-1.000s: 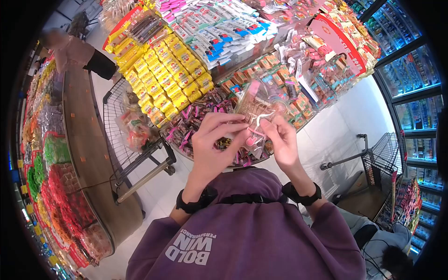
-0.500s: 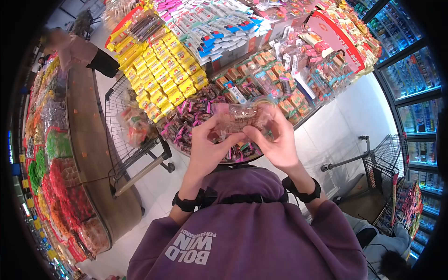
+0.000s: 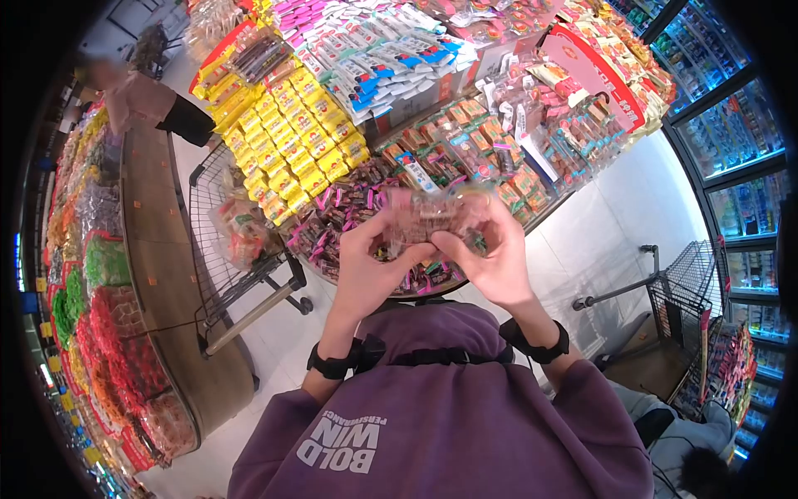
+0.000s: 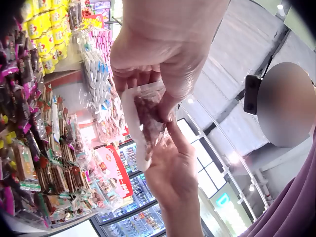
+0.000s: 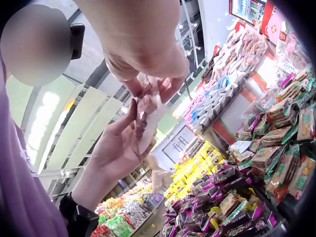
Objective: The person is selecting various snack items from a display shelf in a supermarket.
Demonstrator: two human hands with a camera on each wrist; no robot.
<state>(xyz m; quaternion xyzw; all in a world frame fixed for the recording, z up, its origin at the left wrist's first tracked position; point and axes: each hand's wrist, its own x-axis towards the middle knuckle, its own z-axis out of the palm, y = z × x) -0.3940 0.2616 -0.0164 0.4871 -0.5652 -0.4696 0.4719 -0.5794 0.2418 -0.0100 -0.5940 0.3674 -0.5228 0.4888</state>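
- I have both hands clamped on one clear packet (image 3: 436, 218); left hand (image 3: 367, 259) on its left end, right hand (image 3: 501, 256) on its right end.
- Thumbs meet, tips together, at the packet's near edge; fingers curl round the ends.
- Packet is up in front of the chest, above the near edge of the worktop (image 3: 428, 294).
- Long axis runs roughly left to right in my head view, hand to hand; steep and slightly tilted in both wrist views.
- Brownish-pink contents show through the film; one side looks whitish from the wrists.
- Blurred on head view, print unreadable, so I can't tell which end is the front.
- Dark packets with magenta ends (image 3: 345, 208) lie below and beyond; yellow packets (image 3: 295, 145) stacked farther left.
- Wire cart (image 3: 202, 212) stands left of the worktop.
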